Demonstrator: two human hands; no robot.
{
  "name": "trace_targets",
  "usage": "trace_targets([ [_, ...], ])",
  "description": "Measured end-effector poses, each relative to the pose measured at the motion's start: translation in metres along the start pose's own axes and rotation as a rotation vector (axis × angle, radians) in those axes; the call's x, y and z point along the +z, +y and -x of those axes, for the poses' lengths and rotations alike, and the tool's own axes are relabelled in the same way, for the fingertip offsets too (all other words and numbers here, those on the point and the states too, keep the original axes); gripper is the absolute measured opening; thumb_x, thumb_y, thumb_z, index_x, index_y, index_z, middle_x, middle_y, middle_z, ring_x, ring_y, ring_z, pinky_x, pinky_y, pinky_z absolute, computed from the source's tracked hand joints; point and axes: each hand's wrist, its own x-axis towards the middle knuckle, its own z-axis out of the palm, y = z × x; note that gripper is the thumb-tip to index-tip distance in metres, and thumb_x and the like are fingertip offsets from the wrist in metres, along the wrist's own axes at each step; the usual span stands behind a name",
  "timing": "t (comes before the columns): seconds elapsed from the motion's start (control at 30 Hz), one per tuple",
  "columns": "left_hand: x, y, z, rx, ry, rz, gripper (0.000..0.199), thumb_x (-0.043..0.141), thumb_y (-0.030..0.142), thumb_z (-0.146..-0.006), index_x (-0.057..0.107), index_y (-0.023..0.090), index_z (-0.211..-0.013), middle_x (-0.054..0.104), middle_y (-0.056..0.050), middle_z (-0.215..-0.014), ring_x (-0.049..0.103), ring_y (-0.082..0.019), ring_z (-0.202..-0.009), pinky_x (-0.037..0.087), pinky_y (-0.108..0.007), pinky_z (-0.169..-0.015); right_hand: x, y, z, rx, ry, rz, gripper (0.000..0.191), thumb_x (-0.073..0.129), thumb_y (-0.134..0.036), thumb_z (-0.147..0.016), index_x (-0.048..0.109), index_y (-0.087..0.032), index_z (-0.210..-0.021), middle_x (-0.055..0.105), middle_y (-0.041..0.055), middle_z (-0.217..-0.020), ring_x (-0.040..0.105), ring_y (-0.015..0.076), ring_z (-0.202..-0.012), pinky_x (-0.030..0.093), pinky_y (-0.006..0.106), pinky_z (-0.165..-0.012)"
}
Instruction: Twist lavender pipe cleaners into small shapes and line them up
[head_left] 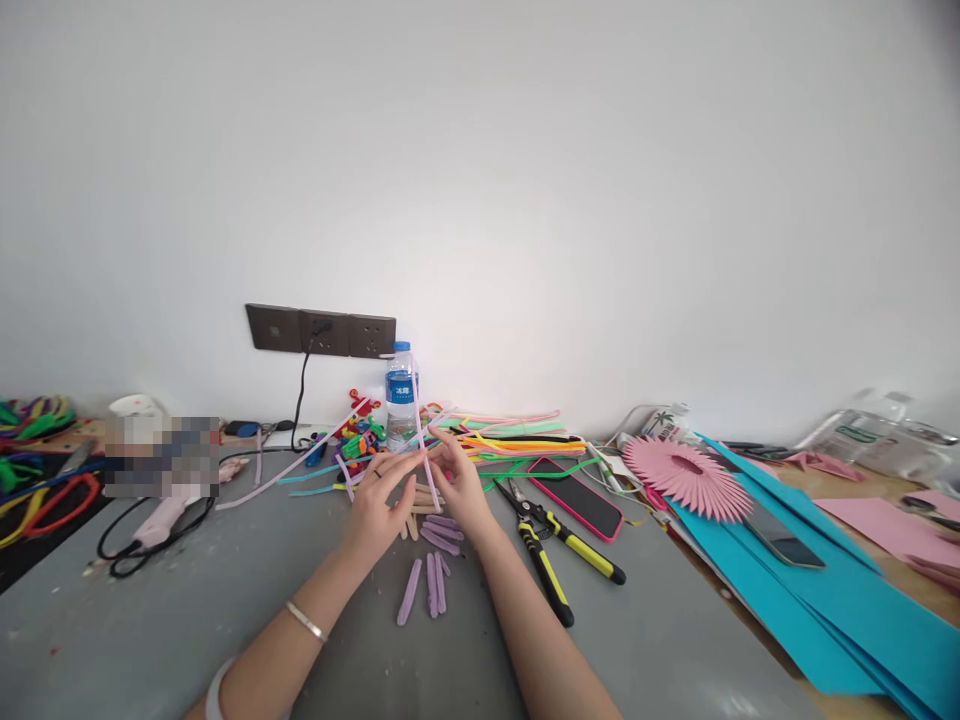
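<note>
Between my two hands stands a long lilac pipe cleaner [418,405], bent over at its top, with its lower end slanting down past my fingers. My left hand [381,503] has its fingertips closed on it from the left. From the other side my right hand [459,490] pinches it between thumb and fingers. Below the hands, several short folded lilac pipe cleaner pieces [409,592] lie on the grey table [360,655]. Some tan wooden sticks [411,527] are partly hidden behind my hands.
Yellow-handled pruning shears [551,575] and a red-edged phone [577,498] lie to the right, beyond them blue card sheets [810,610] and a pink pleated paper ring [694,475]. Behind are a water bottle [401,395] and colourful pipe cleaners [517,443]. A corded glue gun [161,520] lies left.
</note>
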Motion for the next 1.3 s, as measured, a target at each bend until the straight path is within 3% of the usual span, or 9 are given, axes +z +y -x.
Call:
trace_targets([
  [0.13, 0.001, 0.000, 0.001, -0.002, -0.029, 0.052, 0.037, 0.045, 0.009, -0.091, 0.061, 0.025, -0.120, 0.070, -0.006, -0.106, 0.061, -0.020, -0.099, 0.051, -0.039, -0.088, 0.000, -0.001, 0.001, -0.050, 0.063, 0.077, 0.060, 0.057, -0.021, -0.085, 0.038, -0.027, -0.142, 0.062, 0.0049, -0.100, 0.051, 0.0130, -0.064, 0.046, 0.028, -0.063],
  [0.33, 0.007, 0.005, 0.004, 0.009, -0.120, 0.069, 0.035, 0.047, 0.010, -0.090, 0.062, 0.025, -0.118, 0.071, -0.005, -0.101, 0.061, -0.021, -0.094, 0.052, -0.038, -0.085, 0.001, -0.010, 0.000, -0.174, -0.033, 0.106, 0.030, 0.055, -0.020, -0.087, 0.065, -0.026, -0.114, 0.066, 0.0064, -0.100, 0.061, 0.0209, -0.090, 0.049, 0.035, -0.081],
  [0.43, 0.005, 0.005, 0.002, 0.005, -0.136, 0.069, 0.034, 0.045, 0.012, -0.092, 0.061, 0.025, -0.118, 0.071, -0.006, -0.101, 0.062, -0.020, -0.094, 0.052, -0.038, -0.086, 0.006, -0.010, 0.000, -0.125, -0.020, 0.043, 0.015, 0.057, -0.024, -0.087, 0.070, -0.022, -0.093, 0.067, 0.0070, -0.090, 0.062, 0.0216, -0.089, 0.049, 0.036, -0.081],
  [0.57, -0.008, -0.007, -0.005, -0.007, -0.096, 0.064, 0.032, 0.043, 0.014, -0.093, 0.062, 0.024, -0.117, 0.069, -0.008, -0.107, 0.062, -0.021, -0.102, 0.051, -0.037, -0.090, 0.009, -0.008, -0.001, 0.023, 0.113, -0.116, 0.019, 0.056, -0.035, -0.088, 0.069, -0.021, -0.091, 0.068, 0.0067, -0.083, 0.063, 0.0205, -0.079, 0.052, 0.035, -0.073],
  [0.7, -0.024, -0.030, -0.009, -0.237, 0.101, 0.009, 0.024, 0.046, 0.028, -0.093, 0.065, 0.023, -0.106, 0.069, -0.009, -0.105, 0.063, -0.024, -0.101, 0.051, -0.040, -0.090, -0.002, -0.012, -0.006, 0.044, 0.351, -0.298, 0.025, 0.054, -0.040, -0.089, 0.062, -0.021, -0.103, 0.062, 0.0020, -0.074, 0.059, 0.0165, -0.070, 0.050, 0.032, -0.069],
  [0.83, -0.027, -0.045, -0.009, -0.616, 0.249, 0.218, 0.034, 0.053, 0.045, -0.088, 0.060, 0.020, -0.110, 0.067, -0.010, -0.101, 0.066, -0.022, -0.091, 0.055, -0.034, -0.077, -0.017, -0.015, -0.012, 0.063, 0.505, -0.466, 0.023, 0.059, -0.038, -0.085, 0.056, -0.023, -0.103, 0.049, -0.0044, -0.064, 0.048, 0.0124, -0.057, 0.045, 0.028, -0.060],
  [0.97, -0.017, -0.042, -0.010, -0.876, 0.193, 0.596, 0.048, 0.065, 0.055, -0.076, 0.058, 0.017, -0.104, 0.066, -0.005, -0.082, 0.065, -0.017, -0.066, 0.056, -0.032, -0.063, -0.022, -0.015, -0.013, 0.082, 0.503, -0.527, 0.023, 0.059, -0.038, -0.084, 0.056, -0.023, -0.101, 0.042, -0.0063, -0.058, 0.039, 0.0115, -0.050, 0.037, 0.025, -0.051],
  [1.07, -0.012, -0.033, -0.011, -0.962, 0.141, 0.798, 0.047, 0.070, 0.054, -0.071, 0.061, 0.016, -0.097, 0.064, -0.002, -0.072, 0.060, -0.014, -0.057, 0.054, -0.029, -0.056, -0.021, -0.017, -0.012, 0.074, 0.472, -0.528, 0.023, 0.059, -0.036, -0.084, 0.057, -0.022, -0.102, 0.042, -0.0067, -0.055, 0.037, 0.0108, -0.048, 0.033, 0.024, -0.049],
  [1.3, -0.007, -0.029, -0.004, -1.016, 0.094, 0.841, 0.039, 0.078, 0.045, -0.066, 0.071, 0.015, -0.091, 0.069, -0.004, -0.075, 0.062, -0.014, -0.059, 0.053, -0.026, -0.055, -0.016, -0.013, -0.011, 0.140, 0.436, -0.554, 0.025, 0.068, -0.036, -0.079, 0.062, -0.023, -0.100, 0.059, -0.0019, -0.072, 0.050, 0.0108, -0.059, 0.044, 0.026, -0.058],
])
